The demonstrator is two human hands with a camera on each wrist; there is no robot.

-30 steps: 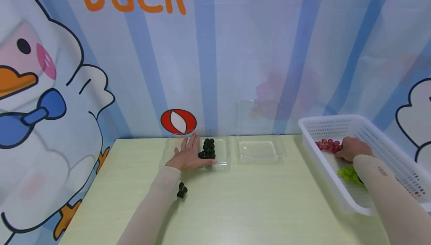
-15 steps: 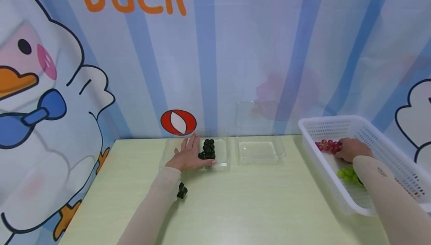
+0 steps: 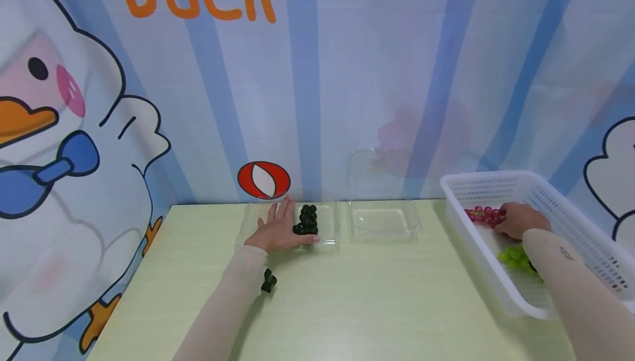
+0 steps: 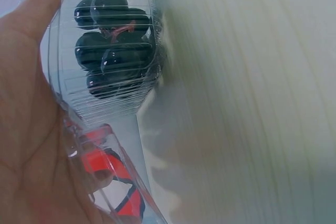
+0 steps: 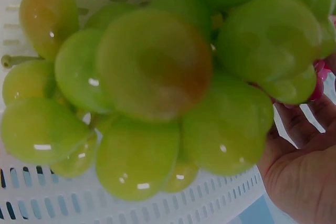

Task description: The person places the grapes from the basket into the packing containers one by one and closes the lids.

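My left hand (image 3: 274, 231) lies with straight, spread fingers on clear plastic packaging, its thumb along the front of a clear plastic box (image 3: 327, 220). Inside that box sits a bunch of dark grapes (image 3: 306, 220); the left wrist view shows these grapes (image 4: 115, 45) through the ribbed wall, beside the thumb (image 4: 44, 6). At the right, my right hand (image 3: 523, 220) reaches into a white basket (image 3: 577, 215) and grips one end of a bunch of red grapes (image 3: 482, 215). Green grapes (image 3: 517, 259) lie nearer in the basket, partly behind the forearm. In the right wrist view, green grapes (image 5: 152, 66) hide some of the fingers.
Another clear plastic box (image 3: 382, 220) stands right of the one with grapes, its lid (image 3: 379, 173) raised against the printed curtain (image 3: 347, 74). The pale tabletop (image 3: 377, 295) ends at that curtain. A small black device (image 3: 268, 281) sits at the left wrist.
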